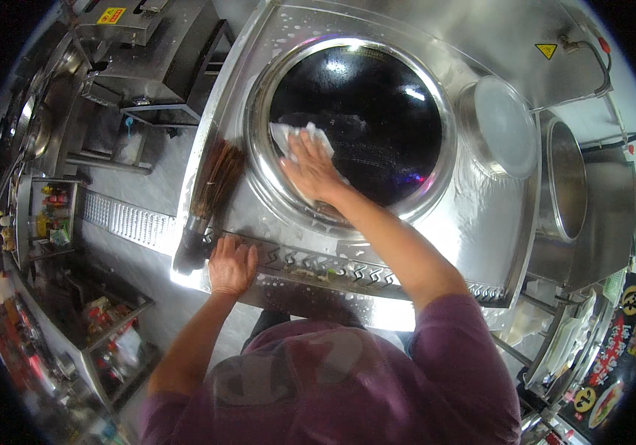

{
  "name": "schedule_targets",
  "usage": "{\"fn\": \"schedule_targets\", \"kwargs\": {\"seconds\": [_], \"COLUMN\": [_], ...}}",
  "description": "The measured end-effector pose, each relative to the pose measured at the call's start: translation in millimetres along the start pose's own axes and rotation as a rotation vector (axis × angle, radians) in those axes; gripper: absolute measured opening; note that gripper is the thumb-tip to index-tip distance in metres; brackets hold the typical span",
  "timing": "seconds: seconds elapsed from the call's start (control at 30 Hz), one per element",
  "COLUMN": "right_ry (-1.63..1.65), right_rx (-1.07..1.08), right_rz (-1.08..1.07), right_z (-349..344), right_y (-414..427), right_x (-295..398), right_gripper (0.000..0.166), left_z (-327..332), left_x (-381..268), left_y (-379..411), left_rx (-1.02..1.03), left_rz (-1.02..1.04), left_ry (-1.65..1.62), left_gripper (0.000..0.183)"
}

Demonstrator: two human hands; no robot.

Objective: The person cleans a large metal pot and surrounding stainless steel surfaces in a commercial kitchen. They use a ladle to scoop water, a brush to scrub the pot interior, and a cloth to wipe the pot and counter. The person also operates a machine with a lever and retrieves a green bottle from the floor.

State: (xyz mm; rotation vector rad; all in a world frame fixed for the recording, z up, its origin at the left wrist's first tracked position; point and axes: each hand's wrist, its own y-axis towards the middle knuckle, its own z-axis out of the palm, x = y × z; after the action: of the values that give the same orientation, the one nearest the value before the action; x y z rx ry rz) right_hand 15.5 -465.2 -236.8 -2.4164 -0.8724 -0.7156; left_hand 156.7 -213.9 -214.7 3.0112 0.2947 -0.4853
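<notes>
My right hand [315,169] lies flat, fingers extended, on a crumpled white cloth [301,136]. It presses the cloth against the left part of a round, glossy black cooking surface [373,122], which bears wet streaks. A shiny metal ring [446,128] surrounds that surface, set in a stainless steel stove top [479,228]. My left hand [233,266] rests on the stove's front edge, over the left end of a slotted drain strip [362,272]; nothing shows in it. Just left of it lies a wok brush [218,178] with brown bristles and a dark handle.
A round metal container with a pale lid [504,128] stands right of the ring. Beyond it is a deep metal pot [565,178]. Food scraps [318,273] sit on the drain strip. A floor grate [134,219] and shelves with packages [53,214] lie to the left.
</notes>
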Motion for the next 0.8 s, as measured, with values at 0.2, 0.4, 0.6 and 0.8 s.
{"fn": "schedule_targets", "kwargs": {"seconds": [0.2, 0.4, 0.6, 0.8], "right_ry": [-0.870, -0.679, -0.112, -0.652], "right_rx": [-0.132, -0.706, -0.450, -0.199], "right_rz": [0.059, 0.099, -0.069, -0.251], "right_z": [-109, -106, -13, -111], "right_y": [-59, 84, 98, 0], "right_x": [-133, -124, -10, -136], "right_gripper": [0.062, 0.071, 0.072, 0.065], "left_z": [-5, -7, -9, -14], "left_x": [0, 3, 0, -2], "left_y": [3, 4, 8, 5], "left_rx": [0.021, 0.070, 0.082, 0.057], "left_rz": [0.002, -0.034, -0.042, -0.057], "left_ry": [-0.030, -0.035, -0.032, -0.034], "left_gripper": [0.024, 0.021, 0.022, 0.022]}}
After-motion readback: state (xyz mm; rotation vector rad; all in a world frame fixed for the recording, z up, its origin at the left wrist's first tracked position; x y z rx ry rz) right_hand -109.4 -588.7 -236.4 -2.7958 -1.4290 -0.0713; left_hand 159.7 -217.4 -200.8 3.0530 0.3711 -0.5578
